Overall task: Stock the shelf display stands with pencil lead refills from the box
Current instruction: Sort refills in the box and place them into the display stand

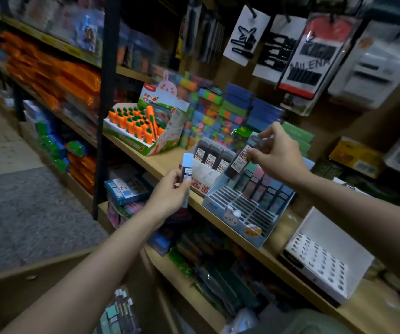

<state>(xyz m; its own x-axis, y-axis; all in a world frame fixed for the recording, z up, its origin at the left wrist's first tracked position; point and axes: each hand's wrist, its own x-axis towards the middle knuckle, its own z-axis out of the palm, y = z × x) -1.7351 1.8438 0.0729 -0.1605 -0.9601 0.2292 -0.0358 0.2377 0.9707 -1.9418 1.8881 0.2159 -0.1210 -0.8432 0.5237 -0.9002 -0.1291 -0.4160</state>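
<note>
Box: the cardboard box (pixel 49 273) sits lowest and nearest you, at bottom left, with more refill packs (pixel 119 312) standing inside it.
Left hand: your left hand (pixel 170 191) pinches a pale blue refill case (pixel 186 171) upright between thumb and fingers, just in front of the shelf edge (pixel 170 169).
Right hand: your right hand (pixel 278 153) pinches a dark refill case (pixel 238 161) by its top end, tilted, above the blue display stand (pixel 247 213).
Blue stand: it rests on the shelf; the front slots look unfilled, the back row holds pastel-capped cases (pixel 266 186).
White stand: the white display stand (pixel 206 174) just left of it holds dark cases (pixel 214 153) upright.
Farther back: a carrot eraser display (pixel 143 128), stacked colourful notes (pixel 208 104), and hanging hair-clip cards (pixel 266 44).
</note>
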